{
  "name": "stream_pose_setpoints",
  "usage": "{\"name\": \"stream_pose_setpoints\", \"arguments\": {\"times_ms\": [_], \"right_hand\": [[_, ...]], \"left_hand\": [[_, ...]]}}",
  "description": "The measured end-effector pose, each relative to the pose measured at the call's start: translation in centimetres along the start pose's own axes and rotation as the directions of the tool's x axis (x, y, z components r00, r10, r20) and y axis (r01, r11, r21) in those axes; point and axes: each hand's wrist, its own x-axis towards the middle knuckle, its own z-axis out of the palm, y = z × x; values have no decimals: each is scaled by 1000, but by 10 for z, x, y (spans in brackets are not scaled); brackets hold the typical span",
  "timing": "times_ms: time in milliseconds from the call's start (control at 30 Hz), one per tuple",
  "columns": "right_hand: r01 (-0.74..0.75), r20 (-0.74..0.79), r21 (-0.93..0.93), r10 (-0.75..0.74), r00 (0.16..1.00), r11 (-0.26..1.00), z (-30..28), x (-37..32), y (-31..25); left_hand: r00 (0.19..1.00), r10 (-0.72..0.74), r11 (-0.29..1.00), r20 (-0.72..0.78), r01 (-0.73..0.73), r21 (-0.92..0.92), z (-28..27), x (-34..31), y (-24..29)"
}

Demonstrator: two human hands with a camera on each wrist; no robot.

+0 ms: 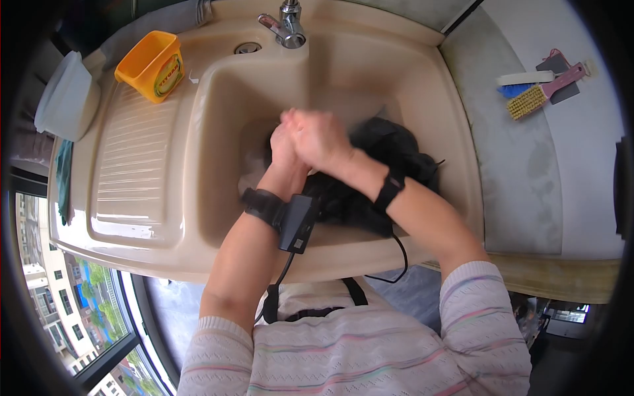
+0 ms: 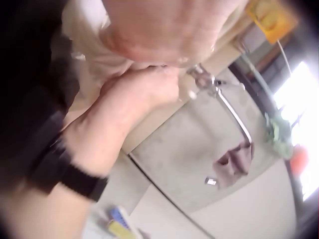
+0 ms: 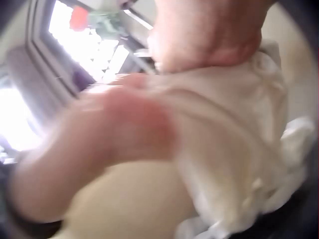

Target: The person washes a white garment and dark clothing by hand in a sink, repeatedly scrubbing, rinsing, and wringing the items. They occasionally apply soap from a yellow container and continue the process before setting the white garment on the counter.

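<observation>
Fingers of L hand (image 1: 284, 146) & R hand (image 1: 321, 136) clamped on limp off-white cloth (image 3: 229, 124) (motion blur, tho) over glossy beige sink (image 1: 366, 66) w/ crumpled black fabric (image 1: 389, 148); yellow plastic tub (image 1: 148, 63) on ribbed drainboard (image 1: 132, 171), chrome tap (image 1: 290, 30) at back, glass window (image 1: 96, 297) far L.

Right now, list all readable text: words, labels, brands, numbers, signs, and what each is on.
"...YUAN": on the label of the orange container; the first letters are unclear.
Unreadable: the small pale sticker on the black device at the left wrist, too small.
Unreadable: the white tag by the mauve cloth, too blurred.
I can make out no other text.
</observation>
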Motion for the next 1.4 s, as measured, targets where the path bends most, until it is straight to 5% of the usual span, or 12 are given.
{"name": "stream_pose_setpoints", "arguments": {"times_ms": [233, 300, 367, 500, 633, 700, 833, 900, 967, 1033, 1100, 1400], "right_hand": [[39, -33, -82, -41, 999, 996, -1, -2, -13], [124, 64, -58, -120, 991, 991, -5, -7, -23], [-94, 50, -172, 104, 993, 981, 8, 11, 16], [-110, 36, -169, 118, 992, 979, -1, 12, 15], [-17, 3, -93, 17, 1000, 996, 2, 1, -7], [-163, 28, -88, 166, 986, 983, 4, 13, 10], [-128, 3, -137, 130, 992, 982, -2, 10, 5], [144, 54, -118, -138, 989, 983, -3, -6, -23], [-21, -49, -71, 18, 999, 997, 1, -1, -14], [-283, 7, -36, 284, 959, 958, -3, 17, 30], [-253, -66, 79, 259, 964, 964, -8, 24, 60], [-354, -78, 685, 547, 834, 637, -152, 28, 97]], "left_hand": [[980, 62, 998, -192, -59, 19, -3, 9, -3], [870, 55, 974, 490, 62, -219, -17, 5, 0], [985, -14, 998, -170, 4, -60, 17, 0, -5], [993, -3, 1000, -118, 1, -16, 1, 16, -11], [770, 171, 970, 615, -24, -240, -53, 34, -16], [989, 2, 1000, -151, 2, 23, 7, 9, -8], [982, -2, 999, -187, 9, 38, 18, -2, -5], [897, 58, 986, 438, 17, -166, -35, 13, -9], [925, 111, 902, 362, -247, 355, -48, 35, -12], [978, -42, 997, -206, 54, 51, 12, 14, -9], [984, 11, 984, -177, 20, 177, 28, -6, 2], [996, 5, -188, 88, -86, 978, 6, -1, 22]]}}
